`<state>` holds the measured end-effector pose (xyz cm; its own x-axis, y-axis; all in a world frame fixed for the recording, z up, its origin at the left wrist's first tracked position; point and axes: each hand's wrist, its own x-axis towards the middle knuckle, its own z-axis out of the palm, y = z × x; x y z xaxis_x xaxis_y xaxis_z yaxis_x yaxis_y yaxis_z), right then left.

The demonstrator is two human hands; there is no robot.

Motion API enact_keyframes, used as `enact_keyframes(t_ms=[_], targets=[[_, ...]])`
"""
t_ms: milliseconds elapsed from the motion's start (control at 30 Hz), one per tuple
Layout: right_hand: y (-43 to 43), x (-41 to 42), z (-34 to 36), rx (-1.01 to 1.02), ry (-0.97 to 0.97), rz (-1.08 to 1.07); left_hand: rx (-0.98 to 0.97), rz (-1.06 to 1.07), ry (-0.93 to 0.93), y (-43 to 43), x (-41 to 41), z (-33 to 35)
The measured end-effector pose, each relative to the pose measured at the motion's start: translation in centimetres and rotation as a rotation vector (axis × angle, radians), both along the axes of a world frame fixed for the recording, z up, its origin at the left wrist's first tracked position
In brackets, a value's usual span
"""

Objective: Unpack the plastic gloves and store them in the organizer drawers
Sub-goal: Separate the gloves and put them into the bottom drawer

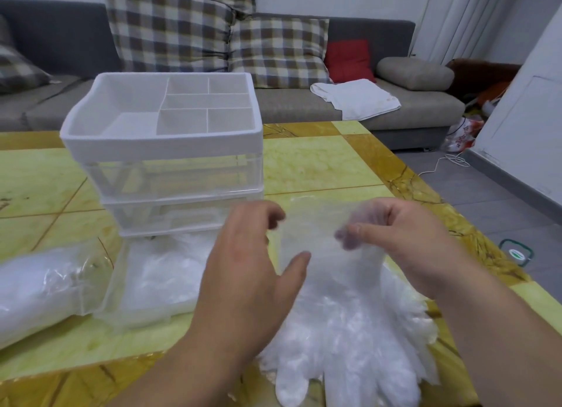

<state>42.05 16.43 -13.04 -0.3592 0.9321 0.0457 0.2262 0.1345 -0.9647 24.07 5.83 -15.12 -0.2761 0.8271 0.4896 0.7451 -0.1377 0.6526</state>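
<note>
Pinching the cuff of the flimsy, slippery glove stack (349, 324), the right hand (404, 239) grips there; the left hand (243, 273) hovers open-fingered.

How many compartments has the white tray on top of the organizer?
6 in the white tray: one large L-shaped at left, two at back right, one long in the middle, two at front right.
</note>
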Motion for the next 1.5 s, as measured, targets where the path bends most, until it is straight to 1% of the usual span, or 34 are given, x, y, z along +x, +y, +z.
enact_keyframes(t_ms=[100,167,233,300,367,500,667,700,733,800,833,867,900,933,1000,1100,1167,1233,1333,1400,1500], targets=[[-0.7,0.2,1.2,-0.062,0.113,0.092,-0.071,0.056,-0.274,0.5,-1.0,0.3],[-0.9,0.2,1.5,-0.106,0.179,0.130,-0.178,-0.022,-0.503,0.9,-1.5,0.6],[-0.8,-0.2,1.3,-0.146,0.231,0.154,-0.287,-0.171,-0.742,0.9,-2.0,0.6],[-0.9,-0.4,1.2,-0.158,0.253,0.192,-0.332,-0.307,-0.868,0.9,-1.6,0.4],[-0.7,-0.6,0.9,-0.152,0.236,0.233,-0.336,-0.306,-0.924,0.8,-1.2,0.2],[-0.1,-0.1,0.6,-0.189,0.249,0.249,-0.303,-0.191,-0.941,1.1,-1.7,0.0],[0.5,0.4,1.4,-0.310,0.523,0.024,-0.298,-0.187,-0.976,1.1,-2.3,-0.1],[0.5,0.3,1.5,-0.351,0.525,-0.010,-0.295,-0.193,-0.993,1.1,-2.3,0.0],[0.6,0.2,1.3,-0.406,0.458,-0.048,-0.293,-0.202,-1.012,1.1,-2.2,0.0],[0.8,0.0,0.9,-0.527,0.182,-0.079,-0.294,-0.235,-1.037,1.1,-2.1,0.3],[0.6,-0.2,0.8,-0.578,0.066,-0.043,-0.298,-0.258,-1.036,1.0,-2.1,0.4],[0.4,-0.3,0.8,-0.618,0.003,0.006,-0.302,-0.281,-1.032,1.0,-2.1,0.6],[0.3,-0.4,0.8,-0.638,-0.016,0.053,-0.305,-0.299,-1.027,0.9,-2.1,0.7],[0.2,-0.3,0.9,-0.633,0.006,0.093,-0.306,-0.308,-1.021,0.9,-2.2,0.7],[-0.1,-0.2,1.1,-0.560,0.132,0.161,-0.301,-0.306,-0.998,1.0,-2.3,0.5],[0.1,0.2,1.0,-0.423,0.339,0.168,-0.303,-0.284,-0.956,1.1,-2.5,0.2],[0.4,0.5,0.8,-0.387,0.381,0.190,-0.308,-0.274,-0.943,1.1,-2.5,0.0],[0.4,0.4,0.7,-0.366,0.315,0.212,-0.299,-0.253,-0.949,1.1,-2.5,-0.2],[0.1,-0.3,0.0,-0.284,0.111,0.095,-0.293,-0.246,-0.948,1.2,-2.4,-0.6],[-0.1,-0.9,-0.4,-0.228,0.079,0.046,-0.294,-0.279,-0.937,1.2,-2.3,-0.6],[-0.4,-1.2,-0.3,-0.175,0.065,0.069,-0.290,-0.298,-0.947,1.1,-2.3,-0.4]])
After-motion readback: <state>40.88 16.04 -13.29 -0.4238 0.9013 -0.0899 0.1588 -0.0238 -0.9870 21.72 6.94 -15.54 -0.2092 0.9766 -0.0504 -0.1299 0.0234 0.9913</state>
